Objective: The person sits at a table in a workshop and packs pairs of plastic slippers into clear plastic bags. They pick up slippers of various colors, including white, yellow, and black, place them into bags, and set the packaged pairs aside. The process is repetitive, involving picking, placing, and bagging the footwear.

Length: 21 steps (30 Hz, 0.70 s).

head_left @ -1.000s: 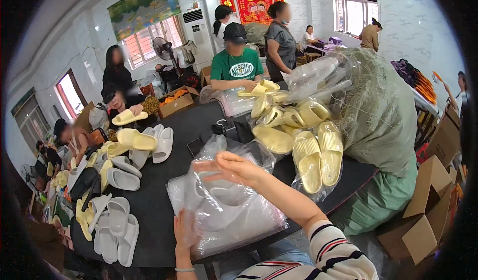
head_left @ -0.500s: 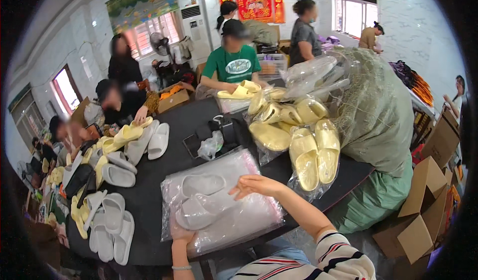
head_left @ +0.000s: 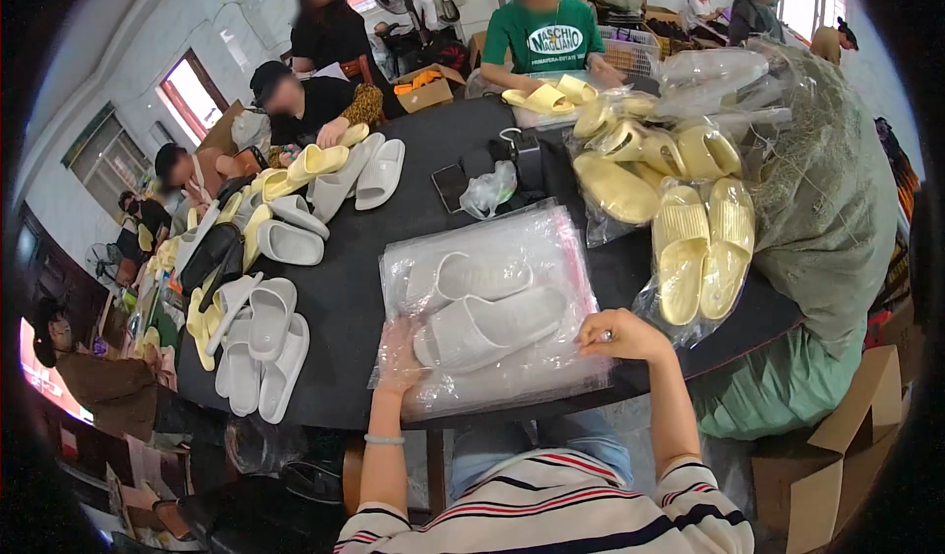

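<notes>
A pair of light grey slide slippers lies in front of me, inside or under the clear film of a plastic bag on a stack of such bags. Clear film hazily covers my left hand, which closes at the left ends of the slippers; its fingertips are partly hidden. At the right edge of the bag, my right hand has its fingers bent and pinched together on the film.
Bagged yellow slippers lie at the right, before a large green sack. Loose grey slippers and yellow ones line the left of the black table. A phone lies beyond the bags. Cardboard boxes stand lower right; co-workers sit around.
My right hand has come down from above the bag to its right edge, and its fingers have closed. The slippers lie further right on the stack. My view has shifted left and down.
</notes>
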{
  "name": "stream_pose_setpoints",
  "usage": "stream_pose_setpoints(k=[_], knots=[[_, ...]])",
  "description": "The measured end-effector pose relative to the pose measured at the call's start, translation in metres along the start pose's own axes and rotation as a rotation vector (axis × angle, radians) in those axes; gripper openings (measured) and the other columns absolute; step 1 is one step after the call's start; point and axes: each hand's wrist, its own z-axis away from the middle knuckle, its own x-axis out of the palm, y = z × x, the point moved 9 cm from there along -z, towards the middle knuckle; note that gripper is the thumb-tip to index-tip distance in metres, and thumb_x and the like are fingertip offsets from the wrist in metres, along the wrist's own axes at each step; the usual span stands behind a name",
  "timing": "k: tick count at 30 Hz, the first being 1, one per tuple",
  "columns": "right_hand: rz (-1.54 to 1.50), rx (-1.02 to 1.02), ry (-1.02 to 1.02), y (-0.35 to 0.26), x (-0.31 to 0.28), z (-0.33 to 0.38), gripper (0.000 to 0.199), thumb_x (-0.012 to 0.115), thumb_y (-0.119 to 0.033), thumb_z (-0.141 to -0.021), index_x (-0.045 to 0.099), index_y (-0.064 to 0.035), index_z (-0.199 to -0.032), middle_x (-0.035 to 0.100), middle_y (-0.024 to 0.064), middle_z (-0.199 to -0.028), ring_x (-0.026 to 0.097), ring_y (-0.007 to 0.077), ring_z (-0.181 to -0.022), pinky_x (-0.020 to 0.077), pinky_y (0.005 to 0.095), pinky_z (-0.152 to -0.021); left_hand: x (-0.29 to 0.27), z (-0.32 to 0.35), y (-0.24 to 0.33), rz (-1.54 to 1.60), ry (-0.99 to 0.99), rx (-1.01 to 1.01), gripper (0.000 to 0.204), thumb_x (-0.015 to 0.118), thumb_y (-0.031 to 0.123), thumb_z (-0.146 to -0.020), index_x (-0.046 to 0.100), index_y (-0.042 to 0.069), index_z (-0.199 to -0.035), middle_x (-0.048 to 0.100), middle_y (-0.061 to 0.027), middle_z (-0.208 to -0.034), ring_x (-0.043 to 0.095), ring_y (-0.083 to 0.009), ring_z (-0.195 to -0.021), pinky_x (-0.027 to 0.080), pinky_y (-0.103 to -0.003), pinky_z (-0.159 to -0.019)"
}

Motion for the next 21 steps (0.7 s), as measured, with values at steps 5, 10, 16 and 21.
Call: stream_pose_setpoints(k=[5,10,16,21], knots=[[0.131,0.116,0.055,0.019,-0.014,0.013,0.012,0.067,-0.011,-0.085,0.063,-0.0012,-0.090,0.070,0.0108,-0.082,0.069,0.0229,-0.078,0.0519,0.0328,-0.070,0.003,0.012,-0.052,0.326,0.171,0.041,0.049,0.059,0.031,-0.089,0.052,0.004,-0.129,0.055,-0.0179,-0.127,0.049,-0.0311,-0.122,0.035,-0.045,-0.105],[0.277,0.269,-0.123,0.051,-0.005,0.011,0.050,0.039,-0.044,-0.099,0.065,-0.0014,-0.105,0.070,0.0146,-0.091,0.066,0.0300,-0.094,0.0488,0.0386,-0.085,-0.025,0.027,-0.080,0.854,0.205,-0.512,0.046,0.054,0.031,-0.096,0.051,0.003,-0.132,0.068,-0.0096,-0.097,0.058,-0.0129,-0.087,0.045,-0.027,-0.079],[-0.451,-0.120,-0.111,-0.014,0.014,-0.009,0.045,0.049,-0.038,-0.097,0.065,0.0019,-0.112,0.067,0.0161,-0.110,0.061,0.0296,-0.106,0.0459,0.0384,-0.093,-0.027,0.041,-0.046,0.844,0.066,-0.546,0.044,0.057,0.007,-0.092,0.046,0.002,-0.134,0.061,-0.0035,-0.072,0.050,-0.0064,-0.054,0.040,-0.024,-0.048],[-0.088,-0.203,-0.256,-0.020,0.025,-0.011,0.020,0.069,-0.016,-0.087,0.070,-0.0005,-0.099,0.071,0.0119,-0.100,0.064,0.0285,-0.103,0.0472,0.0377,-0.093,-0.014,0.052,-0.057,0.742,0.201,-0.481,0.043,0.058,0.001,-0.087,0.053,0.005,-0.129,0.060,-0.0023,-0.071,0.053,-0.0067,-0.060,0.041,-0.023,-0.056]])
